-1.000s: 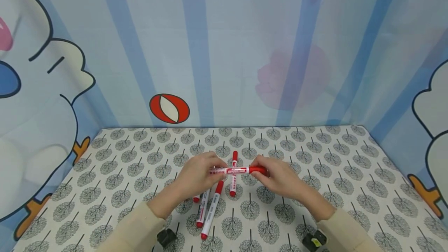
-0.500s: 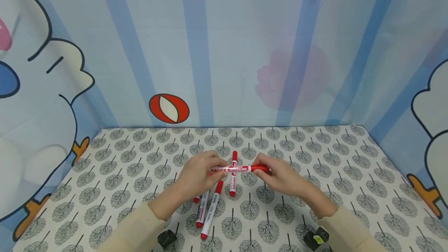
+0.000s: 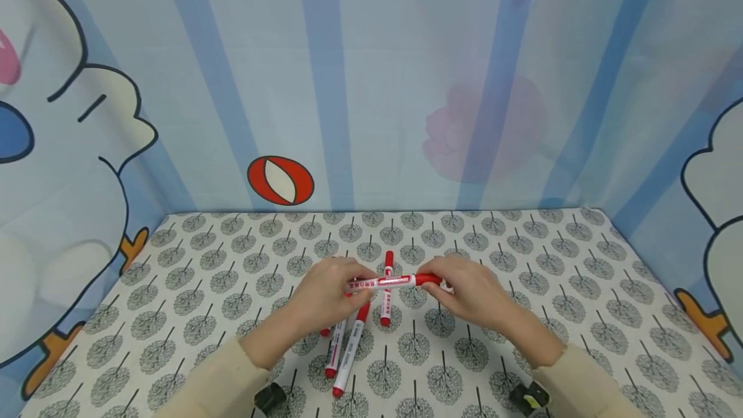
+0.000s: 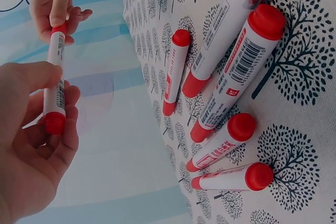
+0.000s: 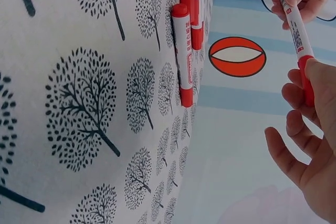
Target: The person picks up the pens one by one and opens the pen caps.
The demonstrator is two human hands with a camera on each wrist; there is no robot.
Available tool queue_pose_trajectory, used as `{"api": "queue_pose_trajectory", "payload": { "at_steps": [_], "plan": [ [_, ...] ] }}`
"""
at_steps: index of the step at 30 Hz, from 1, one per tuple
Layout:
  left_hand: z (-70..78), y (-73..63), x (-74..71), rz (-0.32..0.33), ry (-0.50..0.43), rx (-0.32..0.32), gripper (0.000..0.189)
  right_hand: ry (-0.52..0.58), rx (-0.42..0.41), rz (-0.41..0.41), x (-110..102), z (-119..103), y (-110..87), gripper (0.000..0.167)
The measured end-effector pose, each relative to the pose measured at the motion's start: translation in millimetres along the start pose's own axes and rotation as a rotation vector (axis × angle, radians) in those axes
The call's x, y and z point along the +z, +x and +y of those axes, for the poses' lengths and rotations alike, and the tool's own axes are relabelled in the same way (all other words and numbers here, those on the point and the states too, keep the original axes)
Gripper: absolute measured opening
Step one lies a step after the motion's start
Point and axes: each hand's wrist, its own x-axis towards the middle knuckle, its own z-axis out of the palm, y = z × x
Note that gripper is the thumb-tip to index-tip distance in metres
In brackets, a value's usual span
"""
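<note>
A white marker with a red cap [image 3: 396,281] is held level above the table between both hands. My left hand [image 3: 331,289] pinches its white barrel near the red end plug, thumb against the barrel, as the left wrist view shows. On the red cap, my right hand [image 3: 464,289] grips with thumb and fingers. The cap sits on the barrel. Behind the held marker, another red-capped marker [image 3: 386,308] lies on the cloth, partly covered by it. Several more markers lie below my left hand, including a white one [image 3: 351,357]; some are partly hidden by that hand.
The table [image 3: 511,366] has a white cloth printed with dark trees. Behind it rises a blue striped backdrop [image 3: 400,82] with cartoon figures. In the left wrist view, several markers lie side by side, one marker [image 4: 231,177] nearest the bottom.
Both hands stay on the same marker in nearly the same place. The marker has turned a little about its length and its left end dips slightly. The markers on the table have not moved.
</note>
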Motion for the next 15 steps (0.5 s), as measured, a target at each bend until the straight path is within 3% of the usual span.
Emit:
{"api": "queue_pose_trajectory", "payload": {
  "at_steps": [10, 15],
  "plan": [
    [-0.3, -3.2, -0.4, 0.046, 0.012, 0.050, 0.021, -0.031, -0.011, 0.010, 0.6, 1.1, -0.4, 0.013],
    [-3.8, -4.3, -1.3, 0.092, 0.076, 0.138, 0.022, 0.001, -0.004, -0.010, -0.5, 5.5, -2.6, 0.013]
  ]
}}
